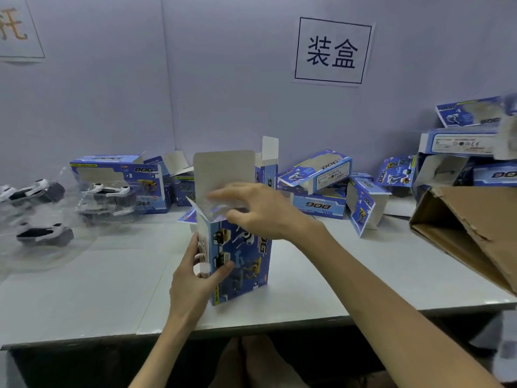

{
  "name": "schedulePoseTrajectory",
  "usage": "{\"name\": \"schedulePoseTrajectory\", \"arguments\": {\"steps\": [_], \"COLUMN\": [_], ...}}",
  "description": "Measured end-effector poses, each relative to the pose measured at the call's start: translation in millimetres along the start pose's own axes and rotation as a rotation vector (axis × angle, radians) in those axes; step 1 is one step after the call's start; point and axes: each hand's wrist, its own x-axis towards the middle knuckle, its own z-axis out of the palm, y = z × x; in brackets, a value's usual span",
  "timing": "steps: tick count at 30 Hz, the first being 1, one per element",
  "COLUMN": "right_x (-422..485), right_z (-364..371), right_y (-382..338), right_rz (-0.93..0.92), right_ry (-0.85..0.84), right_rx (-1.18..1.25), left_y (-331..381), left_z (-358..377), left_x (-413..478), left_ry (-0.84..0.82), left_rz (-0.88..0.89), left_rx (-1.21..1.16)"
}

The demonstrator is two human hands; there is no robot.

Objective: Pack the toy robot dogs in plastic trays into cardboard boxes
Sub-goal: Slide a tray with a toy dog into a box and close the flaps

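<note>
A blue printed cardboard box point(243, 261) is seen stood on end near the front edge of a white surface point(84, 289), its top flap point(223, 169) raised and its mouth open. The box is grasped low on its left side by the left grip point(195, 275), with the thumb laid across the printed front and the fingers wrapped round the side panel. The right grip point(260, 211) is held at the open mouth, the forefinger stretched out over a clear plastic tray point(216, 210) that shows at the top of the box. The tray is blurred, so it cannot be told whether it is pinched or only touched, and its contents cannot be made out. To the left, toy robot dogs point(42, 189) in white and black are laid in clear trays on the surface, well apart from the held box. Along the wall point(223, 93) behind, loose boxes point(316, 172) of the same blue print are heaped, some lying flat, some tipped, several with flaps open. One windowed box point(120, 183) is stood just behind the trayed dogs. A further stack point(461, 141) is piled at the far right, above a brown corrugated carton point(475, 228) tipped on its side at the surface's right end. A paper sign point(333, 51) bearing two printed characters is fixed to the wall above.
</note>
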Motion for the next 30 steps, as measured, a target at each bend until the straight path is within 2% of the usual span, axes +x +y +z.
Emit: {"name": "schedulePoseTrajectory", "arguments": {"steps": [3, 9, 13, 15, 21, 26, 30], "right_x": [-4, -13, -13, -13, -10, -5, 0], "right_z": [8, 15, 15, 17, 19, 22, 22], "right_y": [7, 7, 9, 12, 15, 20, 20], "right_rz": [0.026, 0.01, 0.003, -0.013, 0.005, 0.039, 0.096], "right_ry": [-0.087, -0.08, -0.1, -0.088, -0.071, -0.075, 0.135], "right_rx": [-0.02, -0.043, -0.057, -0.063, -0.06, -0.024, 0.176], "left_y": [-3, 2, 11, 26, 55, 71, 88], "left_z": [1, 2, 0, -4, -17, -32, -31], "left_x": [3, 0, -1, 7, 32, 43, 48], "left_ry": [-0.035, -0.033, 0.152, 0.181, 0.033, -0.126, -0.156], "left_rz": [-0.013, 0.017, 0.337, 0.487, 0.62, 0.624, 0.575], "left_rx": [0.004, -0.024, 0.079, 0.127, 0.353, 0.489, 0.589]}}
